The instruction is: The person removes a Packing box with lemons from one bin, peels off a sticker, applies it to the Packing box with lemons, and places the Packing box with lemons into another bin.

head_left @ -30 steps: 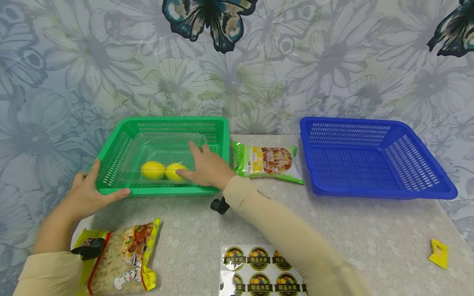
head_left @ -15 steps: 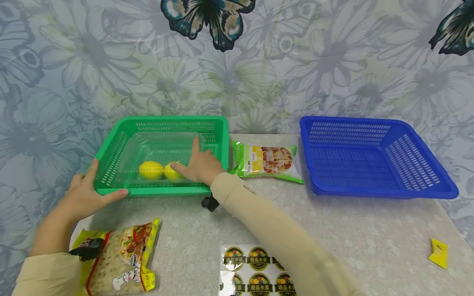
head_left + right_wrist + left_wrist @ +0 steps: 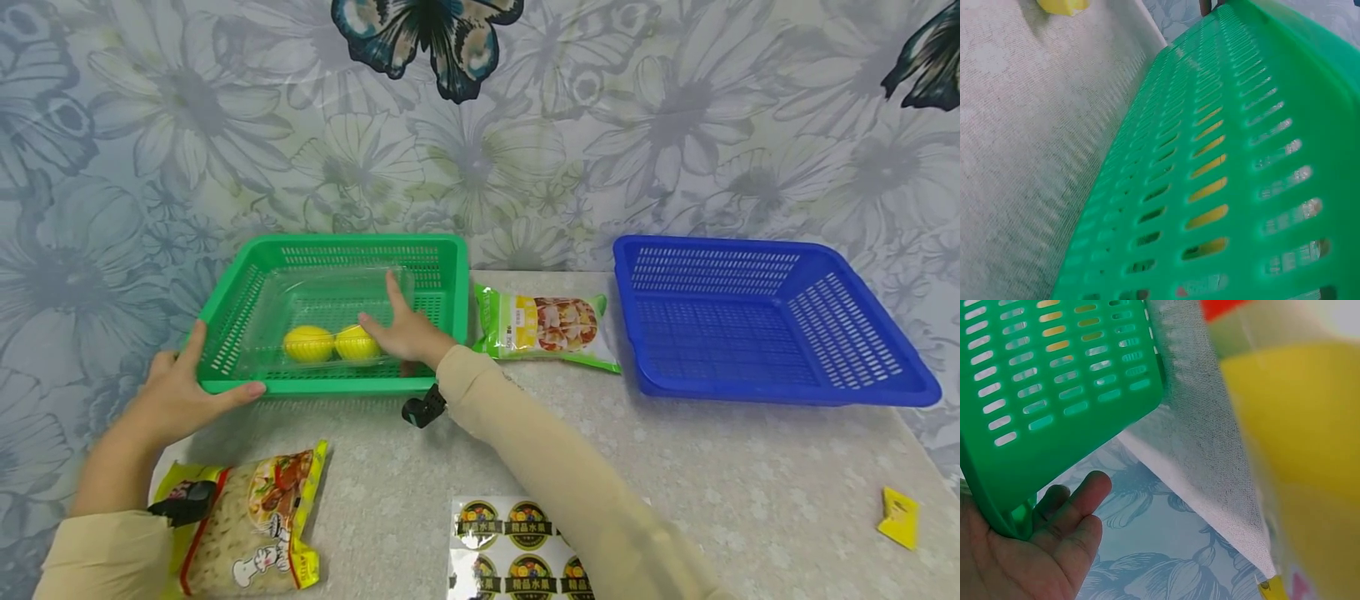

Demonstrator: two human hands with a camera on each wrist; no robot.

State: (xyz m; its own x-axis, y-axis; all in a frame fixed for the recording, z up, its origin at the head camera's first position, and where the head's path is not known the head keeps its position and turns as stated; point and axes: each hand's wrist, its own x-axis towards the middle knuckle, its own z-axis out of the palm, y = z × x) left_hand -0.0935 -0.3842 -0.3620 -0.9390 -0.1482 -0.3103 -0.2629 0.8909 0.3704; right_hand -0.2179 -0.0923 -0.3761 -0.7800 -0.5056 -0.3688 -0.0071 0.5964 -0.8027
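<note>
Lemons (image 3: 332, 343), two of them side by side, sit inside a clear plastic box (image 3: 330, 312) that rests in the green basket (image 3: 442, 250) at the far left of the table (image 3: 712, 467). Left hand (image 3: 176, 387) grips the basket's near left corner, thumb along the front rim, fingers wrapped round the side. Near it lies a yellow snack bag (image 3: 255, 525). Right hand (image 3: 405, 329) reaches into the basket, fingers spread flat on the clear box beside the lemons. A sticker sheet (image 3: 517, 546) lies near the front edge. Right of the green basket lies a green food packet (image 3: 547, 325), then a blue basket (image 3: 772, 312). A small yellow scrap (image 3: 897, 518) sits near right.
</note>
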